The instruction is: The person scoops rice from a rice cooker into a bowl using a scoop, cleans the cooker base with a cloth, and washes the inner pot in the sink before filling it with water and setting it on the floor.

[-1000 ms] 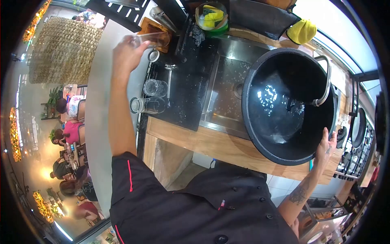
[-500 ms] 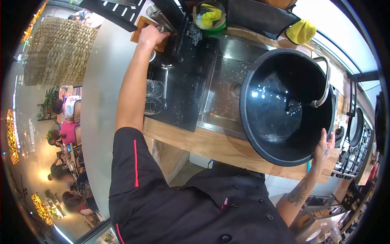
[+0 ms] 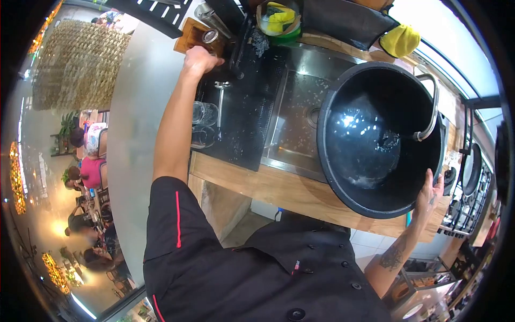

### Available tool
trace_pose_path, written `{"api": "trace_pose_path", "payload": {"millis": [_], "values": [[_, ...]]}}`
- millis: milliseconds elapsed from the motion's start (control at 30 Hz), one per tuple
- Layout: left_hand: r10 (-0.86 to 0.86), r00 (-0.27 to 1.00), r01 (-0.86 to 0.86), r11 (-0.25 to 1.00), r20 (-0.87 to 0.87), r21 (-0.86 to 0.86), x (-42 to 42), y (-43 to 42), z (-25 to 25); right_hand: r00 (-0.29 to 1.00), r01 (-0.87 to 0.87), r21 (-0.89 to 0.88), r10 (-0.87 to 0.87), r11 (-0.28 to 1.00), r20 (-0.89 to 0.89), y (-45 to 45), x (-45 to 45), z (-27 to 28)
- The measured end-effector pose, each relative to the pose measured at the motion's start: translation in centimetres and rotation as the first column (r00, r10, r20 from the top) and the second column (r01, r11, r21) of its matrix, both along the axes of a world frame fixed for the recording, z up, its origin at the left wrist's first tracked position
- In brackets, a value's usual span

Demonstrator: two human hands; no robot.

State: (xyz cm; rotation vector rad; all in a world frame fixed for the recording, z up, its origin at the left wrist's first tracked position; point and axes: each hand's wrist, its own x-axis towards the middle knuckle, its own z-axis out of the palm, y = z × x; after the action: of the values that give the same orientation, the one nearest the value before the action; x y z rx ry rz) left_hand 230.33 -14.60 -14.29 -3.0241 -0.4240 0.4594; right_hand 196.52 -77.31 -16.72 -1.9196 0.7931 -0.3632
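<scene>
My left hand reaches to the far left of the counter, fingers curled downward beside a wooden board. A small glass with a metal-looking rim stands just beyond the knuckles. What the fingers close on is hidden beneath the hand. At the right, my right hand grips the rim of a large black tub, which is tilted over the sink edge. Water lies in the tub, rippling near the end of a curved metal faucet.
The steel sink has white specks on its bottom. Clear glasses and a metal rod-like fitting are on the black drain mat. Behind are a green container with sponges and a yellow cloth. People sit at the far left.
My left hand has drawn back slightly toward me, uncovering the rimmed glass and covering a white-rimmed item. My right hand stays on the tub.
</scene>
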Motion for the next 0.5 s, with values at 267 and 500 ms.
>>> {"api": "trace_pose_path", "payload": {"millis": [267, 500], "values": [[0.022, 0.998, -0.018, 0.997, 0.063, -0.074, -0.9, 0.3, 0.7, 1.0, 0.008, -0.027, -0.008, 1.0, 0.0, 0.2, 0.2, 0.1], [0.038, 0.749, 0.137, 0.968, -0.661, 0.211, -9.2, 1.7, 0.4, 1.0, 0.006, -0.024, -0.006, 1.0, -0.027, 0.8, 0.2, 0.7]]}}
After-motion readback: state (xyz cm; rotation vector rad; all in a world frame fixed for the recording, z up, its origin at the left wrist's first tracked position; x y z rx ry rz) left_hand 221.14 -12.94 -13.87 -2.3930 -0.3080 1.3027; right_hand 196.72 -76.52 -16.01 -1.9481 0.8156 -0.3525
